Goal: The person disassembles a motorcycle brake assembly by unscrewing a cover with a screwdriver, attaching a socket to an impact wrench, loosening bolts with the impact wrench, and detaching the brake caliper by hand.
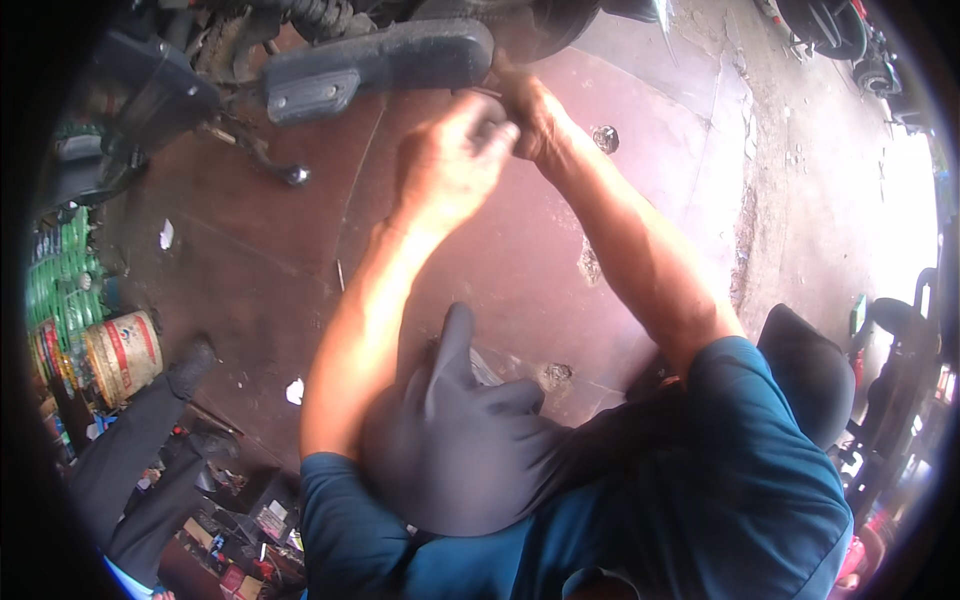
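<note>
At the top of the view is the underside of what looks like a motor scooter, with a long dark engine-side cover (400, 58). My left hand (460, 150) is curled just below the cover's right end, its fingers pressed together. Motion blur hides what they hold, if anything. Right beside it, my right hand (530, 112) reaches up at the cover's end, with its fingers blurred and partly hidden against the dark parts. A metal lever with a rounded end (295, 175) sticks out below the cover on the left.
The reddish floor (480, 250) has cracks and chipped spots. At left stand a labelled bucket (125, 355) and green crates (65, 260), near another person's dark-trousered legs (140, 460). Tools and boxes (245, 520) clutter the lower left. Other motorbikes (870, 70) stand at the far right.
</note>
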Action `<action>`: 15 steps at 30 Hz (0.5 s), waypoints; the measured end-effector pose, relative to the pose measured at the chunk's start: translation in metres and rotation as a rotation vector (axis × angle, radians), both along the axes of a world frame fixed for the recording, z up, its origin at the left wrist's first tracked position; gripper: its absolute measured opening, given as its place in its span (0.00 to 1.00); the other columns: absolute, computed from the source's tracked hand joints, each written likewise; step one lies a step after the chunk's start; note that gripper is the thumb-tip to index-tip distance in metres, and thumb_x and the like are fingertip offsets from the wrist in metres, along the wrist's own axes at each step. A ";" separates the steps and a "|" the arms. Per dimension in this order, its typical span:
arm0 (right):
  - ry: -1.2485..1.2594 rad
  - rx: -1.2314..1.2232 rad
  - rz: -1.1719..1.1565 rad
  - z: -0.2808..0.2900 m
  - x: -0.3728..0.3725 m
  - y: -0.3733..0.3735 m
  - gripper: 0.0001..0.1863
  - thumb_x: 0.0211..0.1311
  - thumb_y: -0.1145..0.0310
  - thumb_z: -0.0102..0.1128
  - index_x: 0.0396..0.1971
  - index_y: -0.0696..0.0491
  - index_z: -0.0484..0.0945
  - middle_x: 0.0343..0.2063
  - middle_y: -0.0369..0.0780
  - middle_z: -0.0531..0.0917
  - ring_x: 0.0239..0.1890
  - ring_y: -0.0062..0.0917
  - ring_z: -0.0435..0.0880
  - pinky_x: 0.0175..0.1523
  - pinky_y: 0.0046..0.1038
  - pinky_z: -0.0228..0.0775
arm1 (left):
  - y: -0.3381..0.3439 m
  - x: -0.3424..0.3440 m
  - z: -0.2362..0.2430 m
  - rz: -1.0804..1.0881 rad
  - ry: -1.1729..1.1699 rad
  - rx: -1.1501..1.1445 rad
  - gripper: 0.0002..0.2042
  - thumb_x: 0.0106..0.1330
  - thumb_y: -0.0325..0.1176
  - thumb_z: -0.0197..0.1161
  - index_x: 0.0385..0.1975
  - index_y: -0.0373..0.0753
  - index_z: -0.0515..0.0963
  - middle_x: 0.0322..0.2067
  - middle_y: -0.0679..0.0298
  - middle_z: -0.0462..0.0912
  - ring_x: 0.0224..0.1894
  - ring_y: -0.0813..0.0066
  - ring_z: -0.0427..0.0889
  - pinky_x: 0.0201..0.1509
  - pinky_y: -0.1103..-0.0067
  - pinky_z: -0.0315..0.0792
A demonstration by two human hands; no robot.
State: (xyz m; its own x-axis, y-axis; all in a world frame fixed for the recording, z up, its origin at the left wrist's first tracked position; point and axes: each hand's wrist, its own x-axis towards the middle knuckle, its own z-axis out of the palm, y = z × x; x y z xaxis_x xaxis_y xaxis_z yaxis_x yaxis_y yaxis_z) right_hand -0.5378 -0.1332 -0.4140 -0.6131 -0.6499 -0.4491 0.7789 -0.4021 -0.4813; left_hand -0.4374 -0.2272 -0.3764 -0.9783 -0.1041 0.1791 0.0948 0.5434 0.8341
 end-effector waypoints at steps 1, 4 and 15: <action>0.054 0.133 0.054 -0.001 -0.001 0.006 0.29 0.70 0.47 0.35 0.52 0.60 0.65 0.55 0.51 0.70 0.56 0.34 0.71 0.58 0.31 0.67 | 0.004 -0.006 0.001 -0.097 -0.009 -0.147 0.07 0.59 0.34 0.62 0.31 0.38 0.74 0.28 0.57 0.81 0.30 0.62 0.82 0.32 0.70 0.74; 0.278 0.495 0.136 -0.027 -0.009 0.046 0.32 0.64 0.41 0.44 0.49 0.58 0.72 0.48 0.48 0.77 0.50 0.34 0.76 0.50 0.36 0.73 | 0.020 -0.018 0.002 -0.307 -0.054 -0.333 0.08 0.58 0.34 0.61 0.34 0.39 0.76 0.33 0.55 0.80 0.35 0.55 0.80 0.39 0.66 0.74; 1.549 1.349 1.279 0.055 -0.028 0.234 0.15 0.49 0.57 0.60 0.29 0.54 0.81 0.26 0.42 0.82 0.33 0.38 0.82 0.39 0.38 0.73 | -0.026 -0.021 0.028 -0.321 -0.208 -0.530 0.10 0.57 0.24 0.59 0.39 0.33 0.74 0.35 0.51 0.78 0.38 0.52 0.77 0.44 0.68 0.70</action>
